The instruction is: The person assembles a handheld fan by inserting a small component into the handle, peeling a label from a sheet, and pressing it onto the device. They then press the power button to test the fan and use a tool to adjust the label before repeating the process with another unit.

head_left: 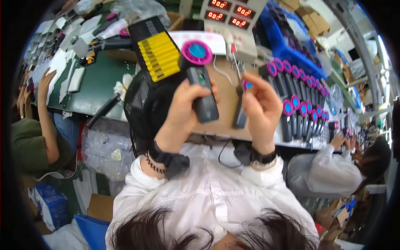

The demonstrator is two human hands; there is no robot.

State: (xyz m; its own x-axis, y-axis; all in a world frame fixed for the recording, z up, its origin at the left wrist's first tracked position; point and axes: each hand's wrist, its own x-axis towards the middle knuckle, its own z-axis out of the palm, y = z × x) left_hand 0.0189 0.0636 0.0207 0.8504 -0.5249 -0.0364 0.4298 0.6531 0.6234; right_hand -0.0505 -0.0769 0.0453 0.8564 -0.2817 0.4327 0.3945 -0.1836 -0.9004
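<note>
My left hand (181, 106) is closed round the dark grey handle of a hair-dryer-shaped device (207, 106). Its round head has a pink ring and a blue centre, tilted up and away from me. A slot in the handle shows something green, with my thumb beside it. My right hand (264, 108) has its fingers pinched at the lower end of a slim silver tool (236, 62); its exact kind is unclear. Behind those fingers, a similar dark device (240, 114) lies on the brown work surface (227, 118), partly hidden.
Several like devices (296, 104) stand in rows at right, before a blue crate (287, 37). A meter box (233, 16) with red displays is at the back. A yellow-striped black case (158, 54) and black mesh (143, 98) lie left. Co-workers sit on both sides.
</note>
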